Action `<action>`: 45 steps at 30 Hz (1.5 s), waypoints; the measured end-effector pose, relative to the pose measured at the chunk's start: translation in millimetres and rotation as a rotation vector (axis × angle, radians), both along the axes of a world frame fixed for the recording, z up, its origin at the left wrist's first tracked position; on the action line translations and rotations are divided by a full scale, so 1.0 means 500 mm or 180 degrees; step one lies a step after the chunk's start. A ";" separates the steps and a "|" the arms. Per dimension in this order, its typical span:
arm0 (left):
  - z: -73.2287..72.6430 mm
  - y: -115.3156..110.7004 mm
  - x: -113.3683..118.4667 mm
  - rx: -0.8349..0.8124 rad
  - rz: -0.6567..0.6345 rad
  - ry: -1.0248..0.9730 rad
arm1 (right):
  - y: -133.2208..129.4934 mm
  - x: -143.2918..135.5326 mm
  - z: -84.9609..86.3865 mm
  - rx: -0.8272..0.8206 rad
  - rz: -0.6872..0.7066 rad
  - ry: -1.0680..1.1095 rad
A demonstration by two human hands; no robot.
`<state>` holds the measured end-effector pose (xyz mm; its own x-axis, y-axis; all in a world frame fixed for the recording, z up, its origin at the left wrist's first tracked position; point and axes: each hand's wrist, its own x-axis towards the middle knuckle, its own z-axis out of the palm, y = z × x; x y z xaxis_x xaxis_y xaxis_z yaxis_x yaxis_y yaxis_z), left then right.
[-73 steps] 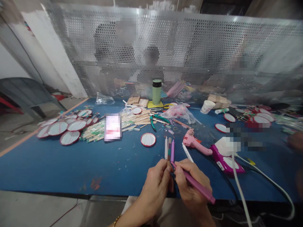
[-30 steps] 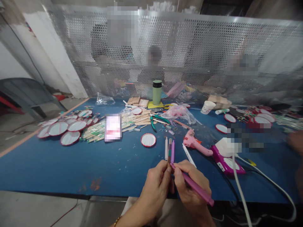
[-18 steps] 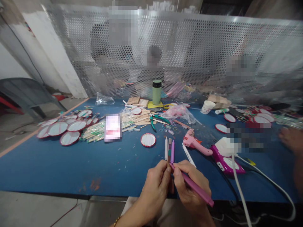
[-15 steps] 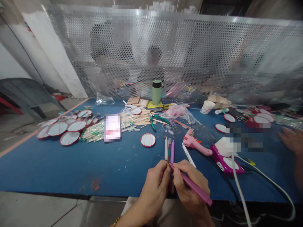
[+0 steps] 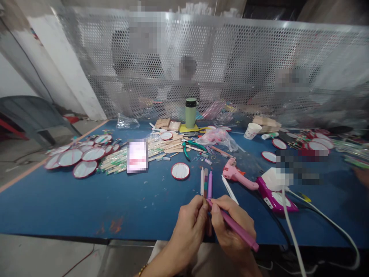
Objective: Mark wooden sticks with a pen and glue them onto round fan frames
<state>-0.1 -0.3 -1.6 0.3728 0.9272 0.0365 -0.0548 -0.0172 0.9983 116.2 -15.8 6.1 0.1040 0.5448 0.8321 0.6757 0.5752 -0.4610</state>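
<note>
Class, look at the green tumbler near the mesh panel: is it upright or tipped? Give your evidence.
Upright: the green tumbler stands vertical, with its lid at the top.

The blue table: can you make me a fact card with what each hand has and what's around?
Left hand: pinches a banded stick
Right hand: grips a magenta pen, pointed at the stick
Beside the stick: pale pen on its left, purple pen on its right
Further right: white pen, pink gun-shaped tool
Past the pens: red-rimmed disc, teal-handled pliers
Far left: overlapping red-rimmed discs
Back: green bottle, upright; paper cup, tilted
Surface: blue table
</note>
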 end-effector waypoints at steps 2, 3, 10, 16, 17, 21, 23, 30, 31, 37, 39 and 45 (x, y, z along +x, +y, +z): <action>0.002 -0.001 0.000 -0.0044 0.0004 0.0007 | 0.000 0.001 -0.001 -0.0008 -0.0047 -0.0017; 0.003 -0.002 0.000 -0.0073 -0.0003 0.0012 | -0.001 0.002 -0.001 -0.0023 -0.0083 -0.0020; 0.003 -0.004 -0.001 -0.0067 -0.0041 0.0033 | -0.006 0.005 -0.004 -0.0130 -0.0001 -0.0081; 0.005 -0.004 0.000 -0.0073 -0.0025 0.0071 | -0.003 0.001 0.000 -0.0009 -0.0160 -0.0059; 0.004 -0.004 0.000 -0.0085 -0.0028 0.0083 | -0.003 0.000 -0.001 0.0031 -0.0201 -0.0048; -0.005 -0.003 0.001 -0.0073 -0.0048 0.0063 | -0.003 -0.002 -0.013 0.0080 -0.0199 0.0150; -0.006 -0.002 0.001 -0.0055 -0.0026 0.0067 | -0.004 -0.002 -0.017 0.0023 -0.0163 0.0187; -0.003 -0.005 -0.002 -0.0085 -0.0098 0.0049 | -0.003 0.005 -0.005 0.0083 -0.0342 -0.0080; -0.003 -0.005 -0.003 -0.0066 -0.0118 0.0052 | -0.003 0.006 -0.004 0.0092 -0.0360 -0.0051; -0.008 -0.002 -0.006 -0.0119 -0.0242 -0.0052 | -0.008 0.010 -0.012 -0.0088 -0.0365 0.0201; -0.005 0.000 -0.007 -0.0153 -0.0284 -0.0075 | -0.010 0.013 -0.017 -0.0196 -0.0383 0.0346; 0.012 0.006 -0.007 -0.0225 -0.0338 -0.0024 | -0.008 0.018 -0.032 -0.0399 -0.0232 0.1113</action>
<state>-3.6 2.5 4.2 0.4691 0.8828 -0.0243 -0.0600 0.0593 0.9964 125.1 -19.5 -10.0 0.4122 0.6209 0.6668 0.5023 0.4558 -0.7349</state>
